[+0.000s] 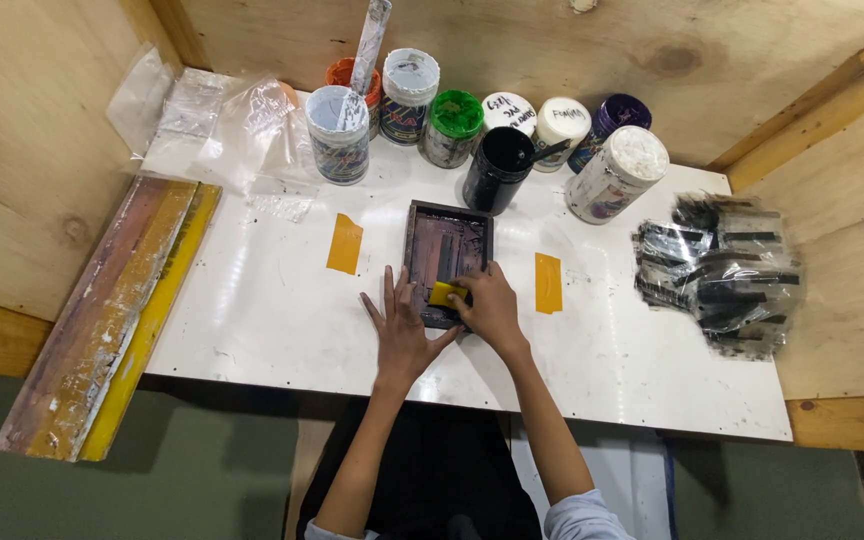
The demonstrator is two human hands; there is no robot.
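A small dark screen-printing frame (447,215) lies flat in the middle of the white table (262,310). My right hand (490,308) grips a small yellow squeegee (446,294) pressed on the frame's near end. My left hand (399,328) lies flat with fingers spread, holding down the frame's near left corner. Two strips of orange tape, the left one (345,243) and the right one (548,282), are stuck to the table either side of the frame.
Several ink jars line the back wall, among them an open black one (497,168) with a stick in it and a green-lidded one (451,127). A pile of black printed strips in plastic (720,272) lies right. Long squeegees (102,320) lean at left; plastic bags (207,115) back left.
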